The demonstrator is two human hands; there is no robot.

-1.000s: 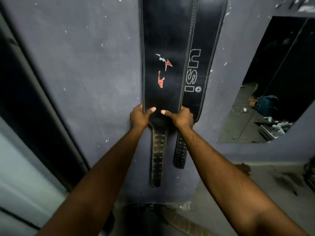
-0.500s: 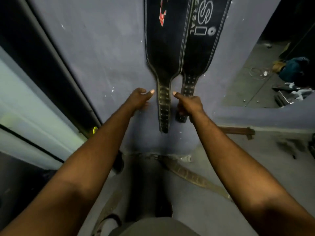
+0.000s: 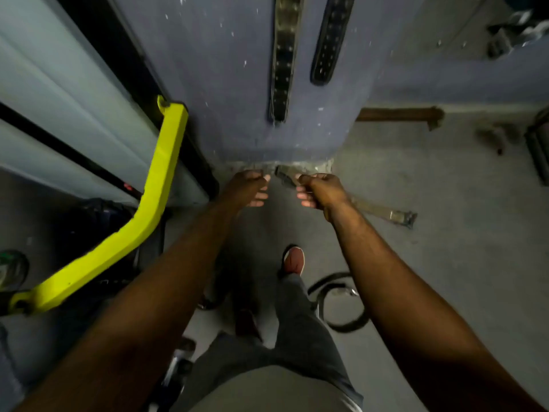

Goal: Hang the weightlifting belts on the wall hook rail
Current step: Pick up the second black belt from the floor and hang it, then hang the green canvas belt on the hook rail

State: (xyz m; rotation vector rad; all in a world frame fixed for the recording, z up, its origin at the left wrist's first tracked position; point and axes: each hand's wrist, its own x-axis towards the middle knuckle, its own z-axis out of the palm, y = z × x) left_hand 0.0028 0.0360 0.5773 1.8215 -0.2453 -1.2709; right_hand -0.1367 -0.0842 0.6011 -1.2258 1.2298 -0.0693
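My left hand (image 3: pixel 249 188) hangs loosely curled and empty. My right hand (image 3: pixel 322 193) overlaps the worn tan leather belt (image 3: pixel 374 209) on the floor (image 3: pixel 430 292); I cannot tell if it grips. I'd grasp it firmly beneath that palm.

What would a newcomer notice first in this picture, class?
The bright yellow bar slanting up the left side stands out most. Next, the left hand and right hand reach down toward a tan belt on the floor. Two perforated belt straps hang on the wall above.
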